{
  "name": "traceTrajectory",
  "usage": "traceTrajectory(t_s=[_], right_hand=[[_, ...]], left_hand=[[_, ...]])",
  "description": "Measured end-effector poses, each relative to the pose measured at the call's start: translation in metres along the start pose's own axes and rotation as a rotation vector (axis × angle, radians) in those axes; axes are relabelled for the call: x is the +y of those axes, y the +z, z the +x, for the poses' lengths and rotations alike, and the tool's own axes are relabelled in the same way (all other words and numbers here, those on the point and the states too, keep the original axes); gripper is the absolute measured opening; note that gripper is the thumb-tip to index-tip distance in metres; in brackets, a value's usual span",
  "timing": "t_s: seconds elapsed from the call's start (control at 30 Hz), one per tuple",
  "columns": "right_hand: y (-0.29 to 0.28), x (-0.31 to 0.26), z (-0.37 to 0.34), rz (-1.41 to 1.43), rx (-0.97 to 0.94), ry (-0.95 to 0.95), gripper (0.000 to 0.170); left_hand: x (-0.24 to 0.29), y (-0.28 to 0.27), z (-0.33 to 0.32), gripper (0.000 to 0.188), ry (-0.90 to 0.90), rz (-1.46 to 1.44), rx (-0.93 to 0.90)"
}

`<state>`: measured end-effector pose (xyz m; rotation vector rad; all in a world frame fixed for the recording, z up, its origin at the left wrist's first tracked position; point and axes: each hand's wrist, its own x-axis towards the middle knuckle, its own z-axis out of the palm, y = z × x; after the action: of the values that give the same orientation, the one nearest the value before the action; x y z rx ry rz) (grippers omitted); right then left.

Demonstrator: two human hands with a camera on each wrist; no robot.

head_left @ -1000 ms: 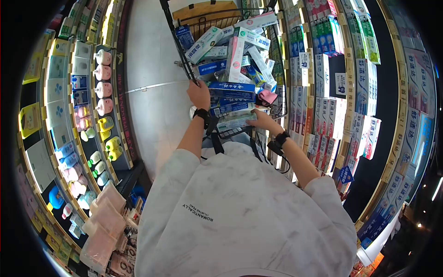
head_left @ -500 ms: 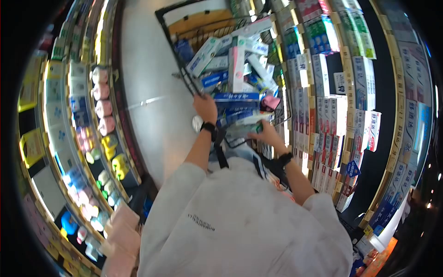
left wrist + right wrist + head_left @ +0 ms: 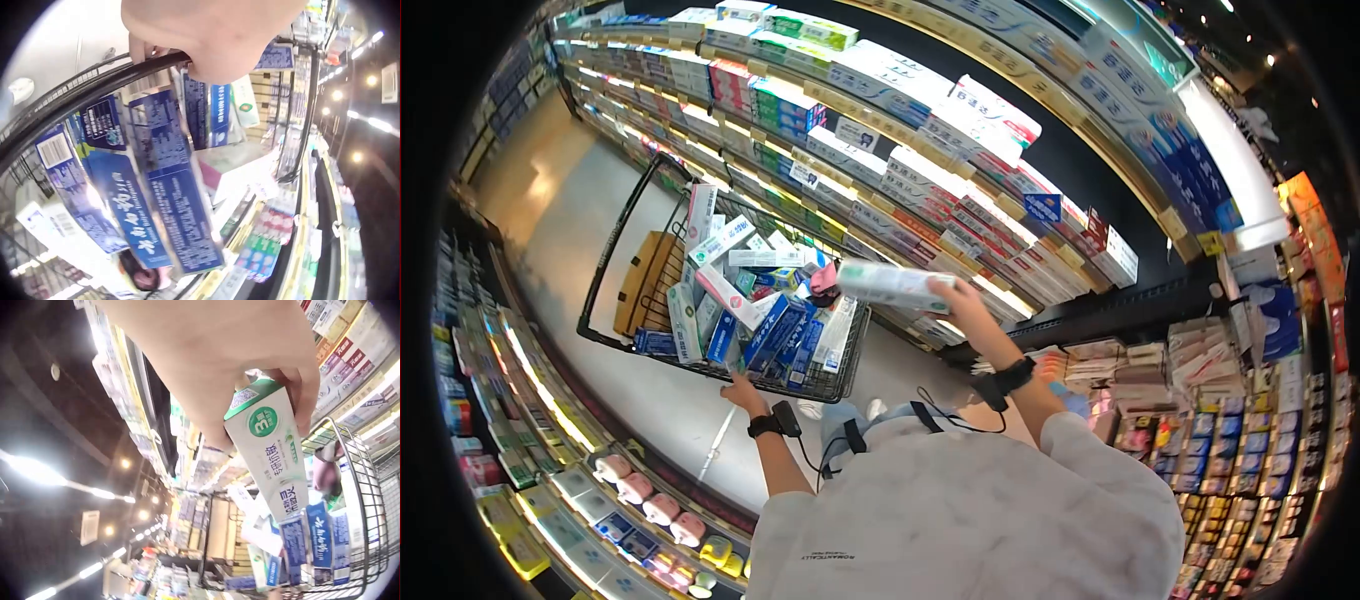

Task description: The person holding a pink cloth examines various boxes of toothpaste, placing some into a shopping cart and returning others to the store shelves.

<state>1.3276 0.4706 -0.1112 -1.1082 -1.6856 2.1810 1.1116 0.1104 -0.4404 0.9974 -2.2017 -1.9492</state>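
The shelf (image 3: 1172, 222) is the biggest thing near me, running alongside the cart (image 3: 69, 101) and lined with packed boxes. In the cart lies a brown panel (image 3: 643, 285), at the end away from me. Nearer than that, the cart holds a loose heap of white boxes (image 3: 722, 240), crossing one another at all angles, and several blue boxes (image 3: 134, 212) side by side, nearest my left hand (image 3: 745, 395).

That hand is clamped on the cart's rim, my fingers bent over the bar (how tightly they press, I cannot tell). My right hand (image 3: 970, 312) is up on the shelf side of the cart, clamped on one end of the white-and-green box (image 3: 269, 444): thumb along one side, fingers on the opposite side, spread just the box's breadth apart. The fingertips are partly hidden. The box is raised clear of the heap, its other end pointing towards the cart. Smallest of all, a pink item (image 3: 825, 277) (I can't make out what) lies in the cart, on the shelf side, near that end.
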Motion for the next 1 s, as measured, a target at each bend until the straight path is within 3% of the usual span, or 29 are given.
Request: traceTrajectory(t_s=[0.07, 0.1, 0.13, 0.23, 0.27, 0.4, 0.57, 0.67, 0.73, 0.77, 0.8, 0.87, 0.97, 1.0], right_hand=[[-0.022, -0.007, -0.026, 0.295, 0.019, 0.090, 0.049], [-0.037, -0.006, -0.036, 0.404, -0.035, 0.124, 0.048], [-0.051, -0.005, -0.046, 0.518, -0.091, 0.160, 0.047], [-0.076, 0.003, -0.072, 0.598, -0.131, 0.169, 0.047], [-0.082, 0.009, -0.079, 0.592, -0.135, 0.177, 0.047], [-0.083, 0.037, -0.101, 0.497, -0.176, 0.168, 0.044], [-0.049, 0.080, -0.112, 0.197, -0.255, 0.135, 0.044], [-0.012, 0.080, -0.137, 0.124, -0.368, 0.194, 0.044], [0.021, 0.086, -0.151, 0.116, -0.417, 0.295, 0.036], [0.037, 0.094, -0.154, 0.074, -0.539, 0.317, 0.044], [0.055, 0.098, -0.158, 0.088, -0.600, 0.354, 0.048], [0.096, 0.108, -0.167, 0.106, -0.728, 0.434, 0.057], [0.170, 0.145, -0.172, 0.304, -0.710, 0.378, 0.054], [0.199, 0.148, -0.173, 0.346, -0.723, 0.350, 0.054]], left_hand=[[0.005, -0.021, 0.003, 0.060, -0.152, -0.080, -0.112], [0.021, -0.025, -0.013, 0.061, -0.109, -0.230, -0.103], [0.028, -0.041, -0.014, 0.067, -0.034, 0.073, -0.178], [0.069, -0.066, -0.058, 0.084, -0.091, -0.109, -0.208], [0.086, -0.075, -0.080, 0.078, -0.089, -0.085, -0.186], [0.118, -0.130, -0.138, 0.046, 0.026, -0.131, -0.506], [0.163, -0.169, -0.198, 0.052, 0.103, 0.094, -1.036], [0.159, -0.179, -0.205, 0.068, 0.087, 0.305, -1.173], [0.151, -0.187, -0.207, 0.083, 0.124, 0.270, -1.178], [0.140, -0.195, -0.198, 0.077, 0.129, 0.288, -1.171], [0.161, -0.209, -0.207, 0.069, 0.213, 0.427, -1.140], [0.172, -0.240, -0.206, 0.051, 0.106, 0.128, -0.999], [0.181, -0.299, -0.160, 0.043, 0.067, 0.223, -0.887], [0.192, -0.317, -0.158, 0.043, 0.121, 0.204, -0.765]])
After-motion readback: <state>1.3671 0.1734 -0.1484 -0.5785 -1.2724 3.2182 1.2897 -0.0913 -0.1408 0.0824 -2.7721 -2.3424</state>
